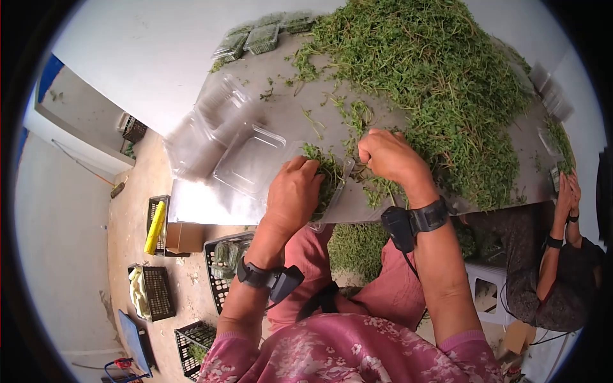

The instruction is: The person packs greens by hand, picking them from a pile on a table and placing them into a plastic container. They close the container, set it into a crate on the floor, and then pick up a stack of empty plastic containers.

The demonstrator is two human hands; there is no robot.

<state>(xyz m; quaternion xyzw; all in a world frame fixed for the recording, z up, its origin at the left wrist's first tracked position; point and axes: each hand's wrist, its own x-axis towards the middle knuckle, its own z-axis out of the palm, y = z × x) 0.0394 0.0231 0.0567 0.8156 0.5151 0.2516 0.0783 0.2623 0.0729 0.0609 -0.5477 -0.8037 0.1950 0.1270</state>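
My left hand (294, 191) is curled over green sprigs (330, 175) in a clear plastic box (343, 185) at the table's front edge. To its right, my right hand (387, 155) is closed above the table, with sprigs below and beside it; what its fingers hold is hidden. A large heap of green herbs (447, 96) covers the back and right of the table (287, 96). Left of my left hand lies an open, clear box (252, 156), next to stacks of clear plastic boxes (211, 121).
Filled boxes (262, 39) stand at the table's back left. Crates (159, 292), a cardboard box (185, 238) and a blue trolley (135, 341) are on the floor at left. A co-worker's hands (565, 191) hold a box at the right edge, near a white stool (483, 287).
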